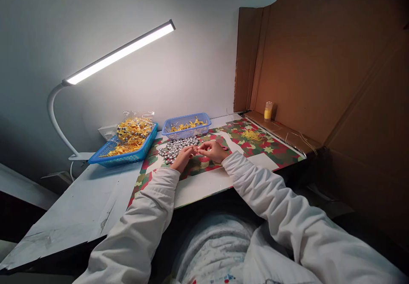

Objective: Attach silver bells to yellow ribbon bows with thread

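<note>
My left hand (183,157) and my right hand (213,151) meet over the middle of the patterned mat (204,169), fingertips pinched close together. Whatever lies between their fingers is too small to make out. Right behind my left hand spreads a heap of small, round, shiny silver pieces (172,148), like little bells or beads. A small reddish object (225,148) shows just beyond my right hand, mostly hidden by it. Farther right on the mat lies a tangle of thin yellow threads (252,135).
A blue basket (128,159) at left holds yellow ribbon pieces and a clear bag. Another blue basket (185,134) by the wall contains more yellow pieces. A lit lamp (121,53) arches over the left side. Cardboard (319,62) walls the right, beside a small yellow bottle (267,111).
</note>
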The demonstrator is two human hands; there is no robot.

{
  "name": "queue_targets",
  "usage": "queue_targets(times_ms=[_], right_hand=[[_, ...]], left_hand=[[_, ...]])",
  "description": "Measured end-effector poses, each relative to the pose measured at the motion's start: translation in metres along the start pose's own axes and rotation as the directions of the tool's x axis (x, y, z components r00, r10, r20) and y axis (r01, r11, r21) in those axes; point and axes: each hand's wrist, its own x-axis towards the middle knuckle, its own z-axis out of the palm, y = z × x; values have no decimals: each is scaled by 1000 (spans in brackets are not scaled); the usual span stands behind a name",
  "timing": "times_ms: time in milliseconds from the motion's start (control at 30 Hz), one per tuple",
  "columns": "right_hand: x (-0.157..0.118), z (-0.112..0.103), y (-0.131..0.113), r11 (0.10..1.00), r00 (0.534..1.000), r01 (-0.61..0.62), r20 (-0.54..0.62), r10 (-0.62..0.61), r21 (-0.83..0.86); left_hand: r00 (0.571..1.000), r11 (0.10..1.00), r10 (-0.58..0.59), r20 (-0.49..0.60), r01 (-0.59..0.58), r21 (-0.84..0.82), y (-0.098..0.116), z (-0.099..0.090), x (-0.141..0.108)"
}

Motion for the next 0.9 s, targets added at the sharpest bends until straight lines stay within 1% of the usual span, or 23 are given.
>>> queue_targets(times_ms=[167, 367, 533, 700, 900], right_hand=[[-1, 0, 0, 996, 999, 37, -29, -40, -78], [-1, 1, 4, 993, 999, 46, -19, -49, -107], [-1, 2, 4, 987, 997, 69, -35, -75, -147], [-1, 2, 2, 990, 996, 72, -51, -79, -119], [-2, 2, -1, 988, 991, 120, -48, -125, -93]], left_hand=[[1000, 999, 21, -3, -21, 44, 1, 1, -1], [999, 999, 10, 38, -12, 50, 0, -1, -1], [997, 997, 39, 62, -43, 58, -2, -2, -1], [996, 999, 45, 73, -46, 9, -4, -2, 0], [998, 1000, 22, 58, -21, -18, 0, 0, -1]])
